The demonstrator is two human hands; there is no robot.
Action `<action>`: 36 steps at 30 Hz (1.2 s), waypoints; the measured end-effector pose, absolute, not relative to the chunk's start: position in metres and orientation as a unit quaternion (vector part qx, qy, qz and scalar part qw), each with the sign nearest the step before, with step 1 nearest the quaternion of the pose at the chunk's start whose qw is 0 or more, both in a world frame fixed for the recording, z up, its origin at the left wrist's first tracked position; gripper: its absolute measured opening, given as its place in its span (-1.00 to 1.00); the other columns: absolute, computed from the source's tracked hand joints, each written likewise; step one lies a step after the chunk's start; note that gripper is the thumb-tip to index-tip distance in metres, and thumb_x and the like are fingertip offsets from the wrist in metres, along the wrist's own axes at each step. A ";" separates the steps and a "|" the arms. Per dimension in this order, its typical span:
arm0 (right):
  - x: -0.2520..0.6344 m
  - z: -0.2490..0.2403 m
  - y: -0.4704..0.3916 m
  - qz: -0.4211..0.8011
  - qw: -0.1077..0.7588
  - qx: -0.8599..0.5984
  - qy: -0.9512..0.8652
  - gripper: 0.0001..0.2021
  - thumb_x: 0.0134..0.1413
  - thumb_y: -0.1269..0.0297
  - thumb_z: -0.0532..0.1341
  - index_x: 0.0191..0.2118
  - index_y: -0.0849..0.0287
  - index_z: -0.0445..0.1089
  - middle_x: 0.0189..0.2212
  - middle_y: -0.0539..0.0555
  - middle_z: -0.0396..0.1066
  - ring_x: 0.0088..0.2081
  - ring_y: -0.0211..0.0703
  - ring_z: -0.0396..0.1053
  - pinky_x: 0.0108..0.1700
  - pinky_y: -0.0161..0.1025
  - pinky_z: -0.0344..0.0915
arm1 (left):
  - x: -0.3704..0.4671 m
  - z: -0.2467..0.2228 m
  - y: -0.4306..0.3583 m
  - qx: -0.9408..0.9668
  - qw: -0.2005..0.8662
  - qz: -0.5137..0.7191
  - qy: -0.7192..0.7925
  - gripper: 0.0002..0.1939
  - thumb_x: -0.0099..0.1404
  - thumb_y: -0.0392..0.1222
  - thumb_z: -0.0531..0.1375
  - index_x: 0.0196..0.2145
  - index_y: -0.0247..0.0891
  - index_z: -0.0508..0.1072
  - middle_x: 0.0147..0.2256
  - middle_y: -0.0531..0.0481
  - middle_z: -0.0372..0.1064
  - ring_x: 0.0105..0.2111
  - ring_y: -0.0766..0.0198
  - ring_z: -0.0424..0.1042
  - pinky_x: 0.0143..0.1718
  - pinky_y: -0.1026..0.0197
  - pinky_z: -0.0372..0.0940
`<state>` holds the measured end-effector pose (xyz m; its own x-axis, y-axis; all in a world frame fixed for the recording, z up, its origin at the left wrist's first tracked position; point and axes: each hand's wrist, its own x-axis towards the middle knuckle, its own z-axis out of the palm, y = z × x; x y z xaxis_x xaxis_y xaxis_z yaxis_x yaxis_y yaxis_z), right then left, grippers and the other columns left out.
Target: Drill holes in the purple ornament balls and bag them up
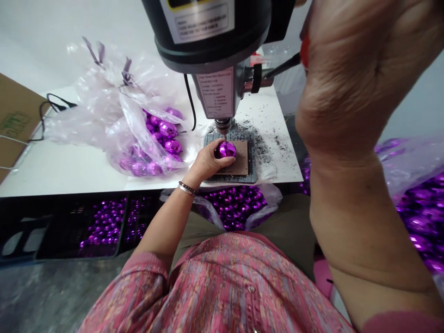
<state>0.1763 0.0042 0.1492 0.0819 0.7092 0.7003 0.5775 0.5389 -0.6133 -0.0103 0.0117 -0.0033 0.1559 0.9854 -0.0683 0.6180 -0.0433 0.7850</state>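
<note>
My left hand (pixel 211 162) is closed around a shiny purple mirror ball (pixel 227 149), thumb on the near side and index finger on the far side. It holds the ball on a brown board (pixel 241 162) lying on the metal base (pixel 253 173) of a bench drill (pixel 218 90). The drill's chuck (pixel 224 125) is just above the ball; whether the bit touches it I cannot tell. Raised close to the camera at the upper right, my right hand (pixel 350 78) grips the drill's lever (pixel 284 65), whose red end shows beside the palm.
Dark shavings (pixel 265 148) litter the white table (pixel 69 173) around the base. A clear plastic bag (pixel 100 111) of purple balls lies left of the drill. An open bag (pixel 236 208) of balls sits below the table edge, with black crates (pixel 76 231) at left and another bag (pixel 416 203) at right.
</note>
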 end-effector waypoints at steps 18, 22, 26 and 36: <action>0.181 0.126 -0.014 -0.129 0.513 -0.475 -0.704 -0.61 0.39 0.13 -0.03 -0.26 0.34 0.37 -0.34 -0.02 0.25 -0.28 -0.61 0.16 -0.09 -0.53 0.17 | -0.003 -0.003 0.014 0.654 0.370 0.274 0.600 -0.33 0.04 -0.22 0.44 0.13 -0.33 0.49 -0.04 -0.07 0.56 -0.02 0.08 0.50 0.06 0.16 0.37; 0.183 0.108 -0.020 -0.144 0.531 -0.443 -0.708 -0.72 0.38 0.23 -0.01 -0.29 0.28 0.31 -0.36 0.00 0.24 -0.30 -0.56 0.21 -0.14 -0.46 0.20 | -0.004 -0.007 0.014 0.663 0.364 0.281 0.591 -0.37 0.06 -0.20 0.43 0.12 -0.29 0.50 -0.04 -0.05 0.56 -0.04 0.10 0.51 0.05 0.16 0.37; 0.182 0.094 -0.022 -0.138 0.553 -0.431 -0.699 -0.80 0.35 0.28 0.03 -0.28 0.24 0.29 -0.38 -0.02 0.21 -0.36 -0.57 0.15 -0.21 -0.46 0.14 | -0.004 -0.011 0.014 0.666 0.366 0.290 0.581 -0.37 0.07 -0.21 0.42 0.11 -0.30 0.48 -0.03 -0.07 0.55 -0.04 0.11 0.50 0.07 0.14 0.35; 0.178 0.073 -0.019 -0.150 0.586 -0.412 -0.681 -0.83 0.32 0.26 0.04 -0.28 0.20 0.27 -0.39 -0.02 0.22 -0.36 -0.51 0.18 -0.29 -0.40 0.10 | -0.002 -0.017 0.011 0.666 0.343 0.314 0.584 -0.48 0.08 -0.17 0.44 0.02 -0.23 0.52 -0.11 -0.04 0.53 -0.02 0.04 0.48 0.09 0.09 0.35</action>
